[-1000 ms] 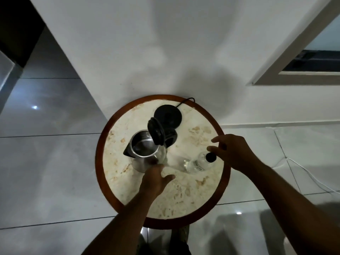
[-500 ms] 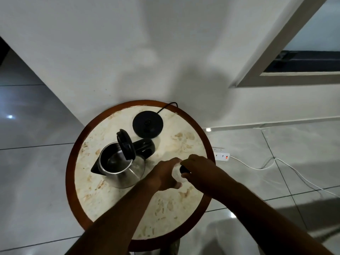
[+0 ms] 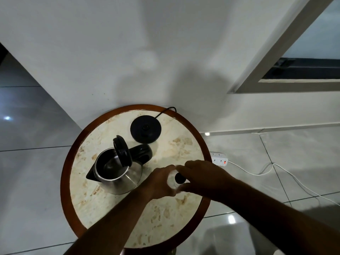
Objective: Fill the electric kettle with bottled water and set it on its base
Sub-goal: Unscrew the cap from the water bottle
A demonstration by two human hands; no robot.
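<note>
Both hands now together on bottle (image 3: 173, 178), centre-right of frame: a second ago it lay on its side on table (image 3: 128, 227), now upright. Left hand (image 3: 160, 183) wraps body, right hand (image 3: 200, 176) pinches black cap (image 3: 180, 177). Probably uncapping next. Kettle (image 3: 117, 172) sits left of hands, lid (image 3: 122, 150) flipped up, base (image 3: 145, 129) behind, bare.

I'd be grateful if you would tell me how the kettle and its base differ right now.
The kettle is shiny steel with a black handle; the base is all black. The kettle stands tall with its lid flipped open; the base is a flat disc. The kettle sits nearer the person, apart from the base, which lies by the wall with a cord attached. Both rest on the round table.
</note>
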